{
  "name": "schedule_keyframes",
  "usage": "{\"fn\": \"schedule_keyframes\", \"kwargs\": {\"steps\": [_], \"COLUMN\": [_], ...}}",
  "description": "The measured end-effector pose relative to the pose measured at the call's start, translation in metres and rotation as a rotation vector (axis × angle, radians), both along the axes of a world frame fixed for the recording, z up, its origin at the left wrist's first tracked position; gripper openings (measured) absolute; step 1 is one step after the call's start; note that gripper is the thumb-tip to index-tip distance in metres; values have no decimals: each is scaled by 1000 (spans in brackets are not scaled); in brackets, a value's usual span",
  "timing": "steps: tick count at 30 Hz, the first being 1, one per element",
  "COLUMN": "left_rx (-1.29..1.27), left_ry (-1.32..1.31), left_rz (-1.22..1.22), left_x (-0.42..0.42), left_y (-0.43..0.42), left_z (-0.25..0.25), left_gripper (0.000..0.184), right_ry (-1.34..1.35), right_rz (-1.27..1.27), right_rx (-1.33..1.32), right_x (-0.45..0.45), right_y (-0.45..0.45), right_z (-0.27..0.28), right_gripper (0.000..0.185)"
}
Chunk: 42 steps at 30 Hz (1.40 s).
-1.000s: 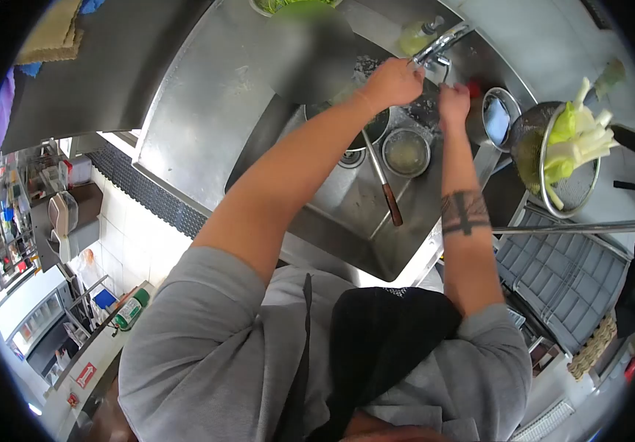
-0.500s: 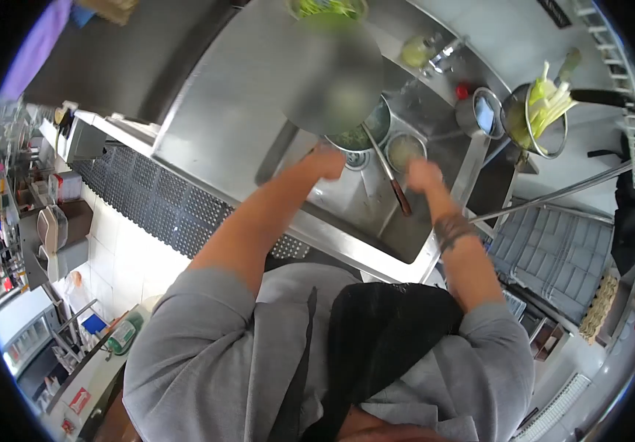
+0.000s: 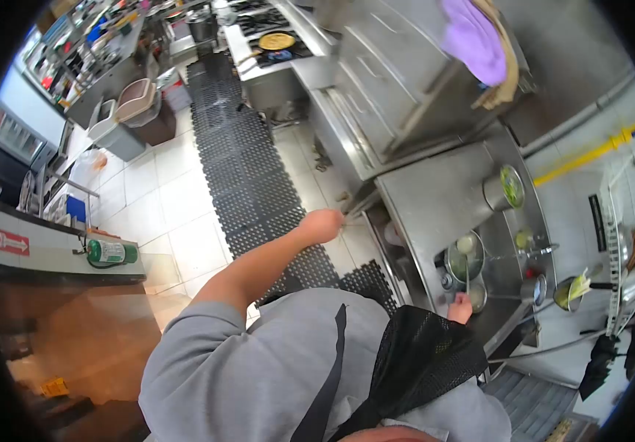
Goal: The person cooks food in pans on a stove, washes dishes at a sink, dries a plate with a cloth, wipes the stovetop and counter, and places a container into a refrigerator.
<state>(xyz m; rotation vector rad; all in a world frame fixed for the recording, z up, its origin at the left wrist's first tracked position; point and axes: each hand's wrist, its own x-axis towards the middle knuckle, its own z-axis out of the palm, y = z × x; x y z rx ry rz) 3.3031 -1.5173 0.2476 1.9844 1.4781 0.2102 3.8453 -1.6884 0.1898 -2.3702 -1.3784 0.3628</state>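
Note:
My left hand [image 3: 322, 225] is stretched out over the floor mat, left of the sink counter. Its fingers are curled together near the counter's edge, and what they hold, if anything, is too small to tell. My right hand [image 3: 460, 308] is low over the sink [image 3: 507, 300], closed beside a small round bowl [image 3: 477, 297]; its fingertips are hard to make out. Just above that hand is a pan [image 3: 453, 259] with greenish contents. A metal pot of cut greens [image 3: 511, 187] stands on the counter [image 3: 435, 184] at the back.
A black perforated mat [image 3: 238, 169] runs along the tiled floor towards a stove with a pan [image 3: 277, 41]. Steel drawers [image 3: 376, 70] stand above the counter, a purple cloth [image 3: 473, 40] hanging there. A strainer with pale stalks [image 3: 572, 292] is at right.
The view has swung left, bringing the aisle and stove into sight. My hands have come away from the faucet; the left has moved out beyond the counter, while the right remains over the sink.

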Motion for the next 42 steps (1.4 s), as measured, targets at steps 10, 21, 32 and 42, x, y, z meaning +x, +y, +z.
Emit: {"fn": "schedule_keyframes", "kwargs": {"steps": [10,21,32,42], "left_rx": [-275,-1117,-768,-720], "left_ry": [381,149,-394,-343], "left_rz": [554,1147,1730,1466], "left_x": [-335,-451,-565,-647], "left_y": [-141,-360,-72,-38], "left_z": [-217,-106,-16,-83], "left_gripper": [26,33,32,32], "right_ry": [213,1390,1410,1292], "right_rz": [803,368,-90,148], "right_rx": [-381,-285,4,-323], "right_x": [-420,-933,-1015,-928], "right_y": [294,737,835,797], "right_z": [28,-73,-96,-44], "right_gripper": [59,35,10,39]}}
